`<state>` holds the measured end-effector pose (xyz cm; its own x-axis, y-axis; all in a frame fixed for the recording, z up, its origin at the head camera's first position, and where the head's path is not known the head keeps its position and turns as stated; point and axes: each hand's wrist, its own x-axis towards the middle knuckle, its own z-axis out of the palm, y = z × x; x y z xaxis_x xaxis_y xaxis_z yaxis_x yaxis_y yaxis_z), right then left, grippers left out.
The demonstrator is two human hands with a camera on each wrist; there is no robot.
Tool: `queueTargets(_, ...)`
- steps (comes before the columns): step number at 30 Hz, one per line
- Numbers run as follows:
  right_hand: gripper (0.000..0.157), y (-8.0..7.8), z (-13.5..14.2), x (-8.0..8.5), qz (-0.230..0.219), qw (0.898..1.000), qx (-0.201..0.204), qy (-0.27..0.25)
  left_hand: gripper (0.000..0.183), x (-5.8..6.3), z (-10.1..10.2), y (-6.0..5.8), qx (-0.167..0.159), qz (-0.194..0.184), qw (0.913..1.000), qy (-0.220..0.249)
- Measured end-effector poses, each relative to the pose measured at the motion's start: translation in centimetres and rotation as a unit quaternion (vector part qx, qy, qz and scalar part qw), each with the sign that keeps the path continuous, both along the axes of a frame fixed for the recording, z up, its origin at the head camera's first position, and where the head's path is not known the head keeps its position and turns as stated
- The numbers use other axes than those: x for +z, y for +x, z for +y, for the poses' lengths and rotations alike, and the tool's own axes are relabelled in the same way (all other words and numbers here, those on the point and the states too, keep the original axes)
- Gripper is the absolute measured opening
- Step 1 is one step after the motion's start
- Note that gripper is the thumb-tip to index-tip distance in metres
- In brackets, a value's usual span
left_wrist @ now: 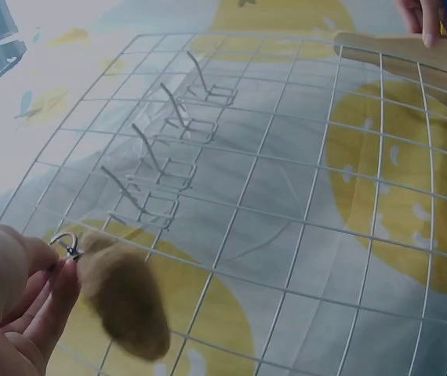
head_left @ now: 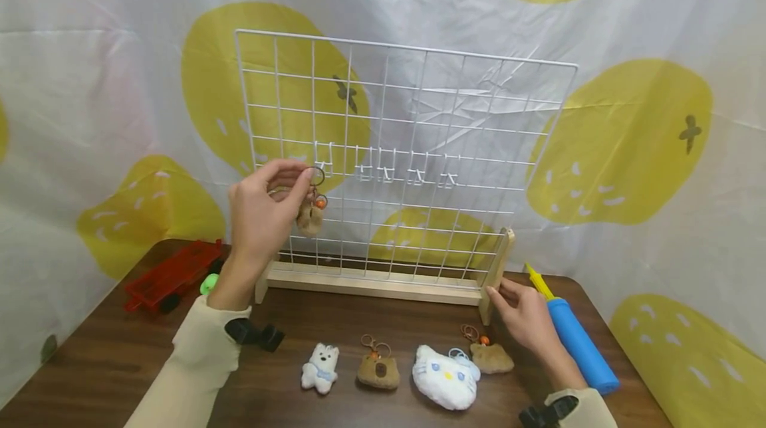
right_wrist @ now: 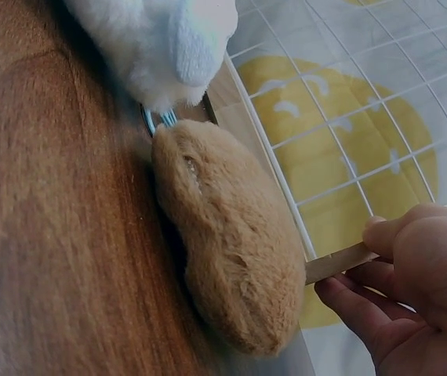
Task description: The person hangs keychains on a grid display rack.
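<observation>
My left hand point(head_left: 263, 205) pinches the metal ring of a brown plush keychain point(head_left: 310, 218) in front of the leftmost hook on a white wire grid rack point(head_left: 383, 109). The plush dangles below the fingers, with an orange bead by its ring; in the left wrist view the brown plush point(left_wrist: 125, 301) hangs against the grid. My right hand point(head_left: 526, 315) grips the wooden side post point(head_left: 497, 278) at the rack's right end, thumb on one face and fingers on the other. Several white hooks point(head_left: 415, 175) sit in a row across the grid.
Along the table's front lie a white bear plush point(head_left: 320, 368), a brown plush keychain point(head_left: 378, 371), a white cat-faced plush point(head_left: 445, 380) and another brown plush point(head_left: 492, 357). A red toy cart point(head_left: 173, 275) stands at left; a blue pump point(head_left: 580, 345) with yellow nozzle lies at right.
</observation>
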<state>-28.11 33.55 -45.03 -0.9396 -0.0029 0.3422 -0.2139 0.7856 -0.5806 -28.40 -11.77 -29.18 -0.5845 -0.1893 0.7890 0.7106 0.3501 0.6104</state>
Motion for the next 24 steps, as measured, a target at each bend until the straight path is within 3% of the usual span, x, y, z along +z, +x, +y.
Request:
queueTargets(5, 0.049, 0.1, -0.1, 0.2, -0.009, 1.000, -0.001, -0.001, 0.015, -0.2, 0.3, -0.8, 0.020, 0.001, 0.9998, -0.006)
queueTargets(9, 0.048, 0.1, -0.1, 0.3, -0.002, 1.000, 0.002, 0.003, 0.016, -1.0, 0.2, -1.1, 0.013, -0.001, 0.9999, -0.012)
queueTargets(17, 0.046, -0.2, -0.2, 0.0, 0.010, 1.000, 0.009, 0.003, 0.022, -3.5, -0.9, -0.4, 0.013, -0.006, 0.9999, -0.009)
queueTargets(24, 0.043, 0.0, -0.3, 0.1, 0.022, 1.000, 0.003, 0.008, 0.019, -5.9, -0.9, 0.4, 0.014, -0.021, 0.9975, -0.067)
